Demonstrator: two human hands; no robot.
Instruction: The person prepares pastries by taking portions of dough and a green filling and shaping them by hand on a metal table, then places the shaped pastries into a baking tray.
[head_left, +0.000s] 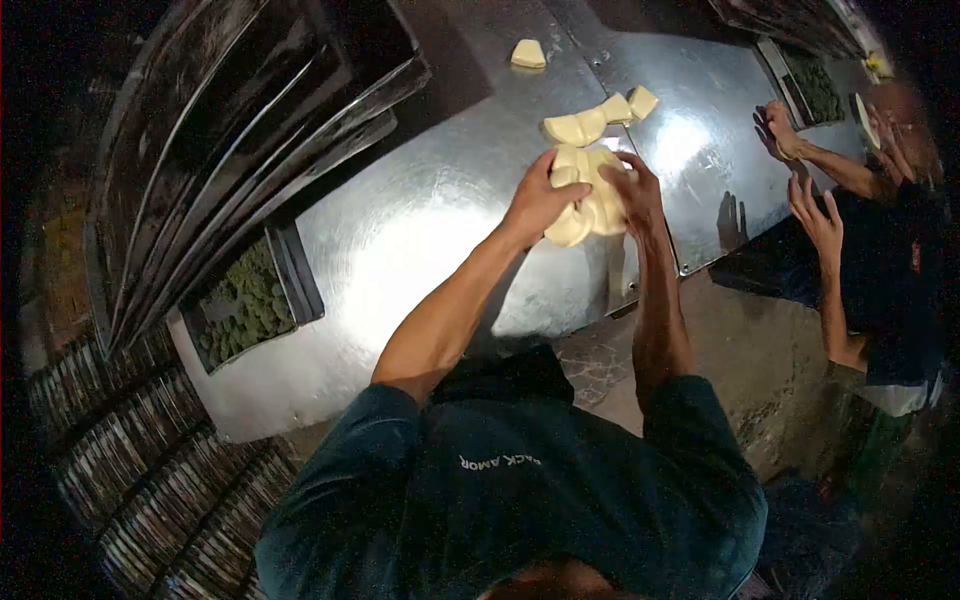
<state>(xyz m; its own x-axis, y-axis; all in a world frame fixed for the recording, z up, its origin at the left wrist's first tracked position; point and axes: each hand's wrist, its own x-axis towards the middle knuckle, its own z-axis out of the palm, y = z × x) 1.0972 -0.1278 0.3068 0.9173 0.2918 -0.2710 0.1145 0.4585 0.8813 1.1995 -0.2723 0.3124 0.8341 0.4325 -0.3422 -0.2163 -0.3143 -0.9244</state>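
Pale yellow dough pieces are bunched together between my two hands above the metal table. My left hand grips the cluster from the left, its thumb lying across the front. On the opposite side my right hand has its fingers bent over the dough's right edge. Just beyond my fingers, a short row of dough pieces lies on the metal, with a squarish dough piece at its right end. Farther back sits a single dough piece. My palms and the underside of the cluster are hidden.
The shiny metal table has a seam running through it. Stacked dark trays stand at the left, above an opening with green lumps. A similar green-filled opening is at right. Another person's hands reach in there.
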